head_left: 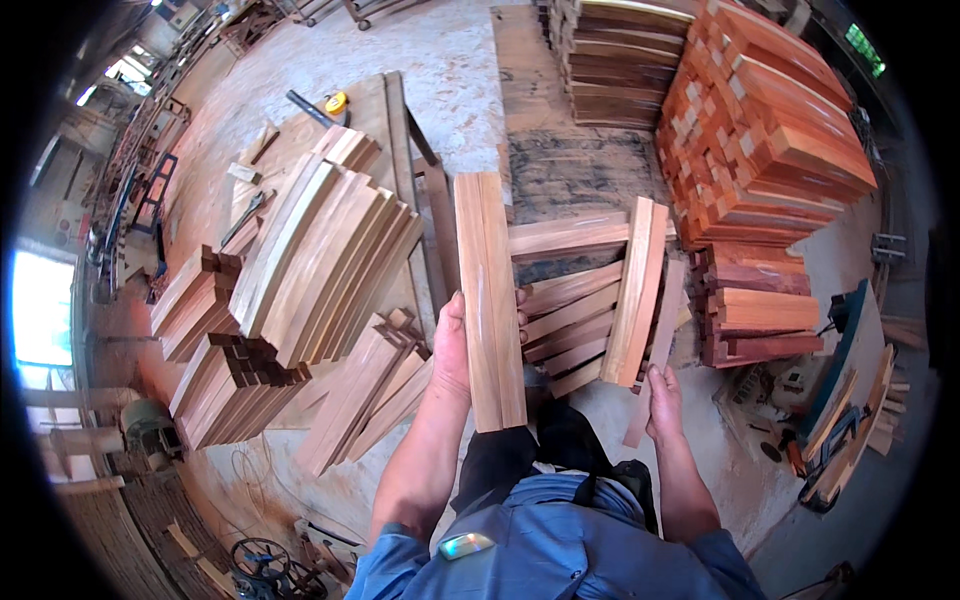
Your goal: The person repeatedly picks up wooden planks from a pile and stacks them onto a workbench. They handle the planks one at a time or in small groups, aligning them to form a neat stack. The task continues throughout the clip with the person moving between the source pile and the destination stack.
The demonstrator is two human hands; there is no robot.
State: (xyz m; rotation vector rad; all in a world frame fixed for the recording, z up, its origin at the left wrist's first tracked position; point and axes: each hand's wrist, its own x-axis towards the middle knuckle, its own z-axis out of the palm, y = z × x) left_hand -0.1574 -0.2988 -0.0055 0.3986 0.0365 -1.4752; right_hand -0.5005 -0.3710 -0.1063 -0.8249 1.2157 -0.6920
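Note:
My left hand (455, 345) is closed around long, pale brown wooden boards (488, 300), two side by side, held upright in front of me. Its thumb lies along the left edge and fingertips show at the right edge. In my right hand (662, 400) a thin wooden strip (663, 330) is pinched near its lower part. Just left of that strip, a pair of boards (635, 290) lies across several other boards (575, 320) stacked low before my legs.
On my left, a worktable (395, 110) bears a tall stack of boards (335, 260), a yellow tape measure (337, 103) and pliers-like tool (255, 205). Large reddish timber stacks (760, 130) stand at the far right, with a shorter pile (760, 305) nearer. A green motor (150, 430) sits at left.

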